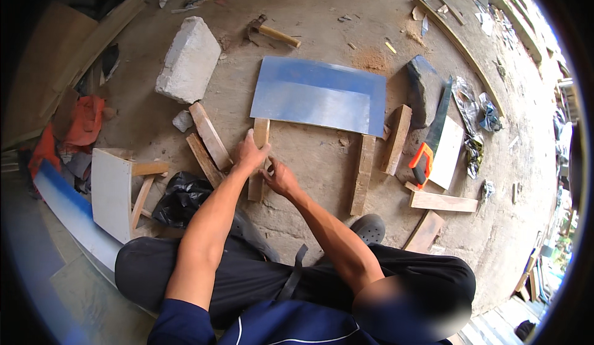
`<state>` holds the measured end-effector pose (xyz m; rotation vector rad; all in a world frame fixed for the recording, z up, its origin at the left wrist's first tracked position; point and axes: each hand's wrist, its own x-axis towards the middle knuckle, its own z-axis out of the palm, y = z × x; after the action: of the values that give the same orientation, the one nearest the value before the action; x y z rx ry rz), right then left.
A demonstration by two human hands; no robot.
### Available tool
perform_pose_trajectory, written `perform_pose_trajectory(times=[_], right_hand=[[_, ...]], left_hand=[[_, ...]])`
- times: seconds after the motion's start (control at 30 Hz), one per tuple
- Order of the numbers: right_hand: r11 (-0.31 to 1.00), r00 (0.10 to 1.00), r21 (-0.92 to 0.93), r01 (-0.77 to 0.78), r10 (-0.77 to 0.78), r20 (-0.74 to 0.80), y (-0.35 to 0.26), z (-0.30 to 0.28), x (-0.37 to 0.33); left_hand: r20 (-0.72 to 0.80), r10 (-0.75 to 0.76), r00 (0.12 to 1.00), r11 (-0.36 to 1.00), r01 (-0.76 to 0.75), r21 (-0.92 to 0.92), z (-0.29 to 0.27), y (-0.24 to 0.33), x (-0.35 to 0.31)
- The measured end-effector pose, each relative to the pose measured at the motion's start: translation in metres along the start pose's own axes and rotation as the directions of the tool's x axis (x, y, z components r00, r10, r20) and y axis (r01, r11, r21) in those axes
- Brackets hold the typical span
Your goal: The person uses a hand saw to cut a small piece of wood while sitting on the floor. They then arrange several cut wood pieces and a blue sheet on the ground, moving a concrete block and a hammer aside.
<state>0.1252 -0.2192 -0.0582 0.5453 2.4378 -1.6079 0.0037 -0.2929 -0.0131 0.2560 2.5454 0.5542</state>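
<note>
My left hand (250, 154) lies over the left side of a short wooden block (260, 133), its fingers closed about the edge. Just beside the same block, my right hand (283, 178) is curled with fingertips pinched; whatever they may hold is too small to make out. The block's far end meets the near edge of a blue, shiny flat sheet (318, 91). A second wooden block (362, 178) reaches the sheet's near right corner. Two more wood pieces (210, 136) lie left of my left hand.
A hammer (278, 35) lies beyond the sheet, and a pale concrete block (189, 60) stands at left. To the right are a dark stone (422, 91), a handsaw (423, 162) with orange handle, a white board (447, 156) and wood offcuts (442, 202). A black plastic bag (180, 201) sits near my left knee.
</note>
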Motion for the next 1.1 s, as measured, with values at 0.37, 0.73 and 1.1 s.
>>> perform_pose_trajectory(times=[0.37, 0.73, 1.1], right_hand=[[0.892, 0.712, -0.221, -0.394, 0.144, -0.687, 0.045, -0.160, -0.034], [0.766, 0.668, -0.178, -0.618, 0.392, -0.632, 0.062, -0.179, -0.075], [0.780, 0.653, -0.149, -0.607, 0.384, -0.653, 0.065, -0.176, -0.073]], left_hand=[[-0.136, 0.077, 0.988, 0.981, -0.100, -0.167, 0.045, -0.028, 0.014], [-0.303, 0.133, 0.944, 0.978, -0.175, -0.115, 0.061, -0.026, 0.017], [-0.333, 0.113, 0.936, 0.972, -0.174, -0.159, 0.061, -0.025, 0.017]])
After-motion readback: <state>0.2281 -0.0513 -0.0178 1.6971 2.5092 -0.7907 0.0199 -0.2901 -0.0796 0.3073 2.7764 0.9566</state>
